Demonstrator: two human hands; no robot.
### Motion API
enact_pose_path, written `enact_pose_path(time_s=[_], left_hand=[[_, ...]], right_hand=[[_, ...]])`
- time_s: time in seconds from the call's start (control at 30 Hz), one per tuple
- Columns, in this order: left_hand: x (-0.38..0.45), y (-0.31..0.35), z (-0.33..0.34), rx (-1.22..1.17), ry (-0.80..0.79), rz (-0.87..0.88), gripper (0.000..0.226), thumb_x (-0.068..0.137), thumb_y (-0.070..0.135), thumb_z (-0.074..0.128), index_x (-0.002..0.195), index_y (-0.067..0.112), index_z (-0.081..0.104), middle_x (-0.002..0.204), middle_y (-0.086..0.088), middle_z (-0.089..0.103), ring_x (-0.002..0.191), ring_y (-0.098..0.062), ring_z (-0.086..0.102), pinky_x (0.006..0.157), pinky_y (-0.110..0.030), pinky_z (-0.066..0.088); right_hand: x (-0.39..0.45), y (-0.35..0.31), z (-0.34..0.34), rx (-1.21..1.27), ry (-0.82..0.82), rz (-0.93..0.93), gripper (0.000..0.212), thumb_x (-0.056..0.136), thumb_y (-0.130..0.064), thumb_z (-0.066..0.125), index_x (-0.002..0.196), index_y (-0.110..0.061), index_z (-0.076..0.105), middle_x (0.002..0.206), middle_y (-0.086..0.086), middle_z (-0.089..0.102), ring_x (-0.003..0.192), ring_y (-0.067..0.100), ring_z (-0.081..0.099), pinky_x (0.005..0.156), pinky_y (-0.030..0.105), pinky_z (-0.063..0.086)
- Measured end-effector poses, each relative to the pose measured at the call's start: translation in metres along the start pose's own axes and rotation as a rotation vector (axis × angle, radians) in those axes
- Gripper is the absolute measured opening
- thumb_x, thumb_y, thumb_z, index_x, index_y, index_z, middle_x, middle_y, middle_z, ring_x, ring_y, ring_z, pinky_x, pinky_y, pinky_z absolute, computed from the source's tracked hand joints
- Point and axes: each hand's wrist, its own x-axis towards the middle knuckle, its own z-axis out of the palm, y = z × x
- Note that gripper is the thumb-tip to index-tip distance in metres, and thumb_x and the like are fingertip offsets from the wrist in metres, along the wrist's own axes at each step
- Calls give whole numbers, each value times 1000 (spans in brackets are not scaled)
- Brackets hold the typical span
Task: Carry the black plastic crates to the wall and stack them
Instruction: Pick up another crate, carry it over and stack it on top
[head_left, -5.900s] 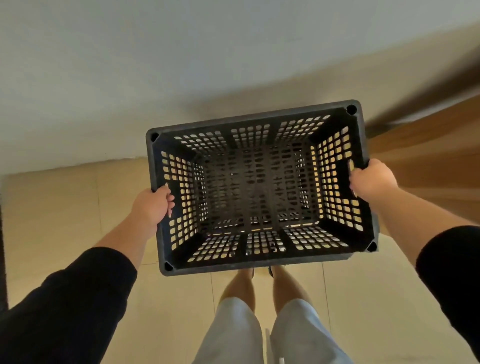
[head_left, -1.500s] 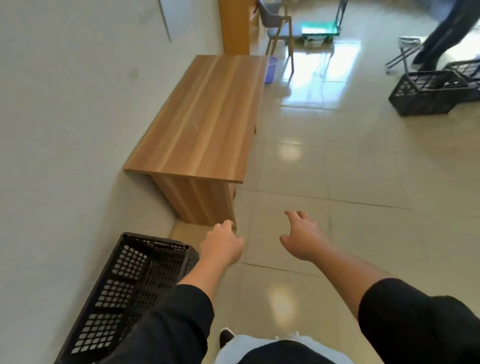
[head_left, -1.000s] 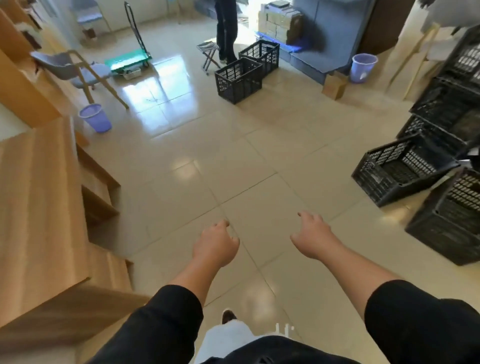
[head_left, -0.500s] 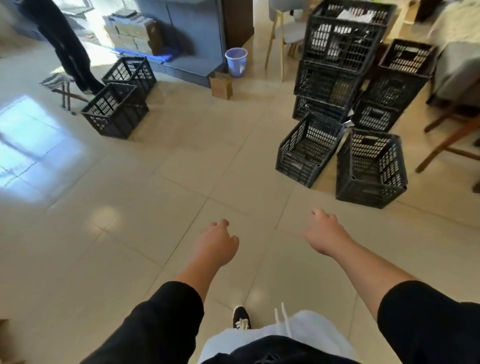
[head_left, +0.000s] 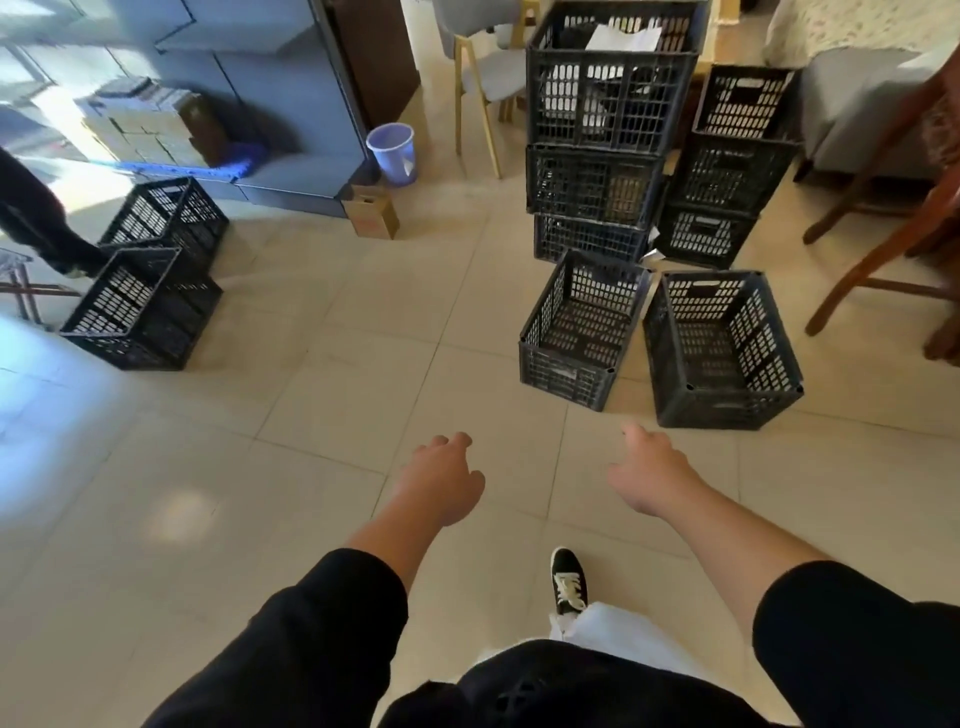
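Both arms reach out over the tiled floor (head_left: 311, 415), left hand (head_left: 441, 480) and right hand (head_left: 649, 475) empty with fingers loose, two open black crates (head_left: 582, 332) side by side just ahead and taller crate stacks (head_left: 602, 140) right behind them.

I see two open black lattice crates (head_left: 576, 332) side by side on the floor tiles, empty and upright. Behind them stand two stacks of crates (head_left: 602, 156), and two more crates (head_left: 145, 306) sit far left.
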Motion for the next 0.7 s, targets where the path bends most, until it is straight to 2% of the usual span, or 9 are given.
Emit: enact_pose_path(time_s=[0.2,0.37,0.53,0.7], left_hand=[[70,3,-73,-9,67,-25,58,103,39,48,158,25,36,152,-4,49,137,-29,46,105,-45,45],[133,-33,-120,-10,74,-88,59,103,42,48,158,26,36,153,-3,49,137,-29,47,104,-45,47],[221,-87,-174,-28,73,-91,60,102,40,50,158,24,37,153,-6,48,138,-31,45,105,-46,46],[307,-133,-236,-47,32,-63,60,101,40,51,158,24,38,152,-7,49,137,-31,46,106,-49,47]], right_hand=[[88,-80,-71,-166,-5,-147,62,99,-31,54,156,-22,30,154,12,38,134,36,47,102,49,49],[152,-159,-87,-259,-50,-232,57,100,-36,53,152,-25,33,149,9,39,132,34,43,103,51,46],[227,-240,-98,-241,-52,-221,59,98,-36,54,153,-25,35,150,9,40,131,34,43,104,52,46],[277,-303,-116,-172,-44,-98,59,98,-35,54,153,-23,36,151,12,40,133,37,43,106,53,45]])
